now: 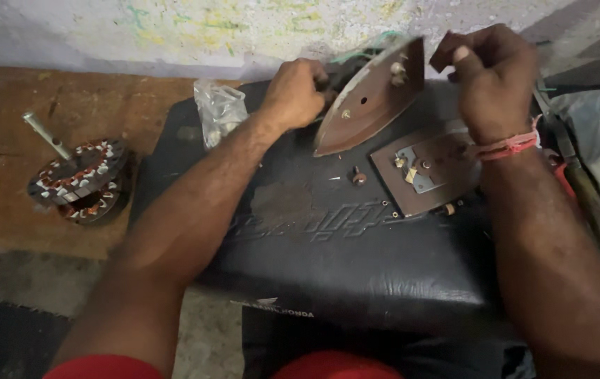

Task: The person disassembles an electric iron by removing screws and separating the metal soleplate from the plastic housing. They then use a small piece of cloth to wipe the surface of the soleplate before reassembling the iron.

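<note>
The left hand (293,91) grips the tilted iron soleplate (374,98); right hand (489,74) pinched shut above it, contents unclear. A motor stator (79,179) sits at the desk's (5,126) left edge.

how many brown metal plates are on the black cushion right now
2: one tilted plate held up by the left hand, one flat plate lying below the right hand.

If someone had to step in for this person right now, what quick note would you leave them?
Left hand: closed on the back edge of the brown iron soleplate, holding it tilted up on the black padded seat.
Right hand: raised beside the soleplate, fingers pinched; what they hold is too small to tell.
Flat brown plate with metal bracket lies on the seat, a small loose screw beside it.
Plastic bag behind the left wrist; wound motor stator at left, untouched.
</note>
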